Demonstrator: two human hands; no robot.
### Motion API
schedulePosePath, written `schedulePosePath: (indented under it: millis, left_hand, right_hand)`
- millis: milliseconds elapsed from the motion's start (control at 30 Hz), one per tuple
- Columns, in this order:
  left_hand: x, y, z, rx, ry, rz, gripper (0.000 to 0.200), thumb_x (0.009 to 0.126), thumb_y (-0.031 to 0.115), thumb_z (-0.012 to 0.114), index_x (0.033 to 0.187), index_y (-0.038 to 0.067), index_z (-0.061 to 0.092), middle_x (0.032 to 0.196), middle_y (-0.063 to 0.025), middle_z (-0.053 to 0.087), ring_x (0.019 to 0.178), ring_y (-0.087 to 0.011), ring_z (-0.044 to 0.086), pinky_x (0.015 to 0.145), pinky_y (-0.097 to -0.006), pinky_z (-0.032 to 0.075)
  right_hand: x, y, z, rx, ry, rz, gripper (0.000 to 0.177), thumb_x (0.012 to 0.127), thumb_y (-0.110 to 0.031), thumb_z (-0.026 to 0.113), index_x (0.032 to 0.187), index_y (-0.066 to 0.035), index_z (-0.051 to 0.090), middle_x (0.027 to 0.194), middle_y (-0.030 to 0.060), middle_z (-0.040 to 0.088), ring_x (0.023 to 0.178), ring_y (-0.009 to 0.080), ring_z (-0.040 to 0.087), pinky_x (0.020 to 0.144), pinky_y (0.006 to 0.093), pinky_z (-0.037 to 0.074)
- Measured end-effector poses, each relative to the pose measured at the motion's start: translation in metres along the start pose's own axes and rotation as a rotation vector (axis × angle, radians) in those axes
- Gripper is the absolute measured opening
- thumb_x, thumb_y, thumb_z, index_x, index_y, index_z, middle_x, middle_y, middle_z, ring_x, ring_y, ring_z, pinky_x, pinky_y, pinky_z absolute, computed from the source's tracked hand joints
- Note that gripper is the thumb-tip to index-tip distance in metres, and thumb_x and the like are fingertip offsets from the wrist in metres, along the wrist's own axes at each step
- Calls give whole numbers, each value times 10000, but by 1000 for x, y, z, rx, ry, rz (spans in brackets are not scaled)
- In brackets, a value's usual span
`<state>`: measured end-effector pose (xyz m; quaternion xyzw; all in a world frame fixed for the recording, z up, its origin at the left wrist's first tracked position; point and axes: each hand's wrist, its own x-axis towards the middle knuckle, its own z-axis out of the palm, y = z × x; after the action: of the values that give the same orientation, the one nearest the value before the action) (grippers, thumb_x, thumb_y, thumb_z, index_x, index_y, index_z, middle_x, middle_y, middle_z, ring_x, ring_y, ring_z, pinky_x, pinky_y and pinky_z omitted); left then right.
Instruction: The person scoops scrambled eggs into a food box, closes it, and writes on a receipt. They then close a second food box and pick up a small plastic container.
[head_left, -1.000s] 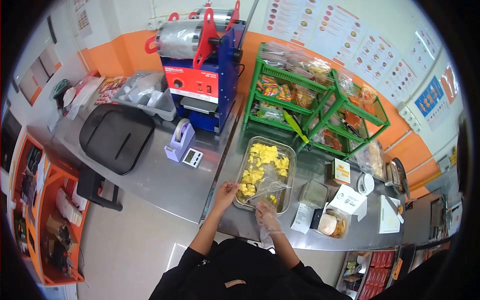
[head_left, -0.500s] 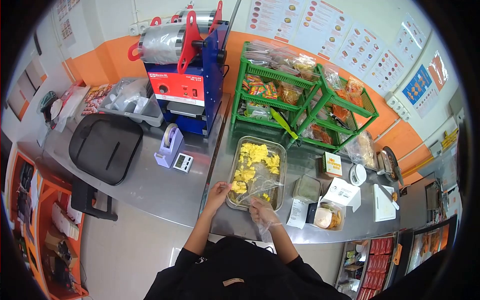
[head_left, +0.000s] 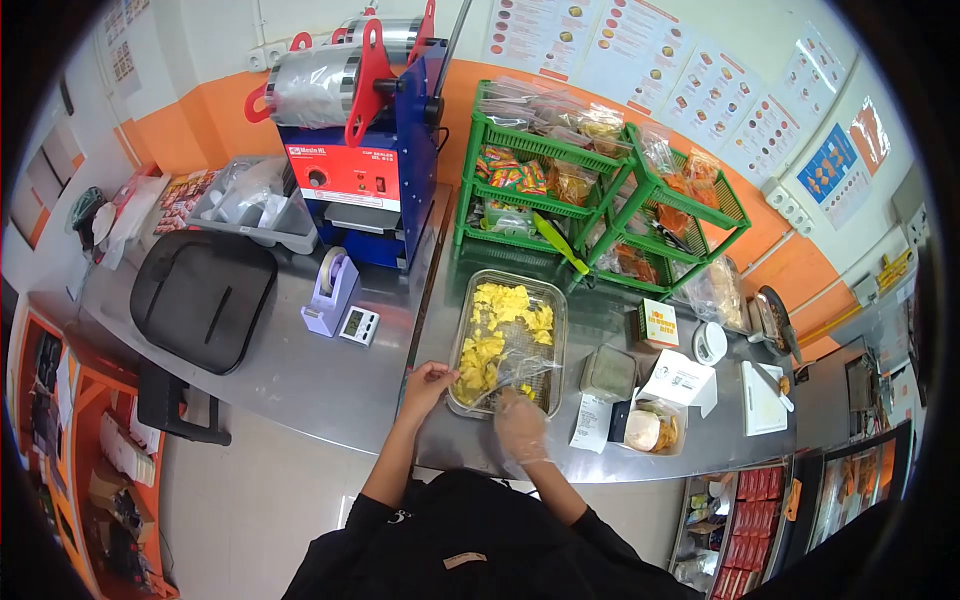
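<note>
A clear rectangular tray point(head_left: 556, 385) with a mesh-like base holds torn yellow pieces that look like scrambled egg point(head_left: 500, 300), mostly on its left and far side. Thin clear plastic point(head_left: 515, 370) is stretched across the tray's near half. My right hand point(head_left: 520, 425), in a see-through glove and slightly blurred, is closed on the plastic at the tray's near edge. Bare, my left hand point(head_left: 430, 382) has its fingers pinched together by the tray's left rim; whether the plastic's edge is between them is hard to see.
Right of the tray are a lidded clear container point(head_left: 608, 373), a receipt point(head_left: 591, 423), an open box with a burger point(head_left: 650, 430) and a knife on a white cutting board point(head_left: 762, 400). Green racks point(head_left: 545, 145) stand behind. Leftward are a tape dispenser point(head_left: 330, 290), timer point(head_left: 358, 326) and cup sealer point(head_left: 350, 170).
My right hand has shifted slightly and is now blurred by motion. My left hand stays by the tray's left rim. The whole view has shifted a little to the left.
</note>
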<state>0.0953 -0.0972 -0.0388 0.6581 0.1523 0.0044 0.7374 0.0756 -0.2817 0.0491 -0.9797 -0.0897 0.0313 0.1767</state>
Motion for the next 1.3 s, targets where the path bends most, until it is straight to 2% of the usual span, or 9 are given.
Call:
schedulePosePath:
  millis: [333,400,533,600,700,933,1033,1233,1300]
  left_hand:
    - [-8,14,3,-93,15,-196,215,766,169,746,893,79,597,785,21,570,641,-48,529,535,-198,466]
    - [-7,13,2,-118,11,-164,213,772,166,741,891,79,588,797,21,565,651,-55,536,543,-200,474]
    - [-5,12,2,-108,23,-171,208,776,172,740,887,82,587,816,16,564,672,-58,540,542,-205,478]
    - [-8,16,1,-98,13,-182,241,773,184,745,926,77,592,819,17,566,706,-60,548,575,-211,489]
    - [-15,32,-4,-164,-61,-277,341,771,188,748,1029,61,566,871,1,565,753,-80,559,613,-221,496]
    - [-10,9,-2,12,-139,-105,508,697,129,784,1099,24,491,925,-47,545,845,-118,550,669,-259,489]
    - [-7,6,9,104,-47,-9,482,672,116,793,1041,25,498,913,-50,542,823,-117,544,689,-247,474]
    - [-8,5,2,177,-65,81,487,755,160,750,1133,33,471,969,-65,527,780,-108,547,569,-240,484]
    - [-15,23,-7,-8,-126,-141,463,811,210,702,1185,44,485,1028,-62,532,824,-110,553,617,-239,486]
  right_hand:
    - [7,2,20,128,-184,-228,227,883,-199,413,856,-35,568,801,226,618,712,401,603,644,484,465]
    - [11,13,25,499,-236,-219,236,896,-213,428,824,-19,541,722,228,580,644,384,581,616,479,430]
    - [8,30,37,623,-216,-268,252,914,-220,444,797,-11,520,626,147,532,578,280,550,567,424,412]
    - [3,32,39,1043,-443,170,218,930,-230,476,829,-45,529,581,20,458,514,139,481,464,321,379]
    - [2,38,40,1360,-562,338,160,932,-237,501,913,-86,550,579,-59,420,472,56,408,397,225,307]
    - [0,35,43,1371,-556,346,181,929,-232,516,1047,-101,557,568,-74,391,417,41,342,363,210,267]
    - [-1,34,47,1095,-499,168,197,934,-236,509,1077,-106,546,566,-74,373,412,43,324,362,211,257]
    - [-7,26,38,1531,-561,486,150,956,-249,461,1036,-143,530,547,-68,329,411,50,309,367,222,252]
    - [-7,24,31,1634,-548,575,134,963,-241,448,989,-137,528,538,-71,320,402,48,297,362,227,248]
